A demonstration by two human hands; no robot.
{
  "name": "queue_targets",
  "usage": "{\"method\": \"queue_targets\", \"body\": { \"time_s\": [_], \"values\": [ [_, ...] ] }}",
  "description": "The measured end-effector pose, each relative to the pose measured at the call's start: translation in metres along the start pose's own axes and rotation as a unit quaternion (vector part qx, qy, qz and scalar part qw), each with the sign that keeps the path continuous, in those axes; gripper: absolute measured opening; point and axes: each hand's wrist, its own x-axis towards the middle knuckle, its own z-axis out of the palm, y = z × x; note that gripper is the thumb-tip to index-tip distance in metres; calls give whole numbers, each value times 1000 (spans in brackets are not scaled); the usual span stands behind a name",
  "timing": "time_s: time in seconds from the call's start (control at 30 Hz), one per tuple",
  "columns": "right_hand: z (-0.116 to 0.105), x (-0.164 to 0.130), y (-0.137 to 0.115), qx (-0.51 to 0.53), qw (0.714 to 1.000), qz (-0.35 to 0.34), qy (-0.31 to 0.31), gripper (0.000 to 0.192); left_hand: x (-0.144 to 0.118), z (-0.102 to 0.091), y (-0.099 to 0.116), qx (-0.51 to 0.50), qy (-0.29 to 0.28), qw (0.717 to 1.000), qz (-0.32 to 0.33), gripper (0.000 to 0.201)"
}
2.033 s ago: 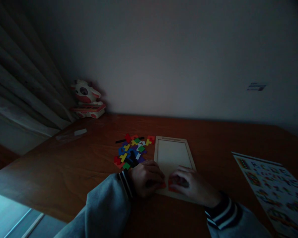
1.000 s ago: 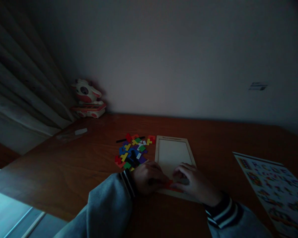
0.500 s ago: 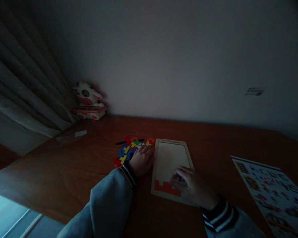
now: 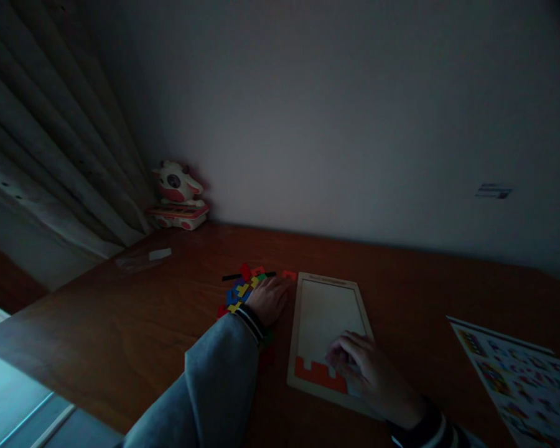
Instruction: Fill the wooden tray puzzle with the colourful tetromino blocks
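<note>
Orange pieces [image 4: 318, 376] sit side by side in the near left corner of a pale wooden tray [image 4: 293, 348], just below the centre of the frame. The right hand [image 4: 361, 367] is immediately to their right, over the tray's near right part, its fingers curled inward and its thumb close to the forefinger; whether anything is pinched there cannot be told. The left hand [image 4: 269, 300] lies palm down to the left of the tray, near the centre of the frame, over the right side of a heap of coloured pieces [image 4: 241, 290]. Its fingers point up and to the right, and whether they grip a piece cannot be seen. Just past them, a single orange-red piece [image 4: 289, 274] lies beside the tray's far left corner.

The left hand and sleeve [image 4: 221, 379] hide much of the heap; dim green and red bits [image 4: 267, 354] show just right of the cuff. The right hand covers the tray's near right corner, and its cuff is cut off at the bottom edge. The lettering on the tray's far rim is too blurred to read. A printed sheet [image 4: 518, 373] at lower right runs out of the frame, its small pictures indistinct.
</note>
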Motion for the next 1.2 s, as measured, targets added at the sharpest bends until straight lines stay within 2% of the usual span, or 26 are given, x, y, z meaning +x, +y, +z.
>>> {"method": "queue_targets", "body": {
  "time_s": [0.2,0.33,0.5,0.77,1.0,1.1,1.2],
  "values": [
    [1,0,3,4,1000,11,2,38,4,1,-2,16,-55,998,-25,45],
    [3,0,4,9,1000,12,-2,39,0,-11,3,32,-77,996,-24,41],
    [4,-1,7,16,1000,12,1,39,-9,-26,11,61,-121,991,3,46],
    [2,-1,4,16,1000,19,-5,41,-10,-23,9,4,-95,995,25,21],
    [3,-1,7,20,1000,13,3,39,-5,-19,5,2,-84,996,26,33],
    [4,0,8,19,1000,12,3,37,-5,-16,5,17,-83,995,58,27],
    [4,0,8,20,1000,17,6,38,-6,-13,4,48,-64,992,101,31]
  ]
}}
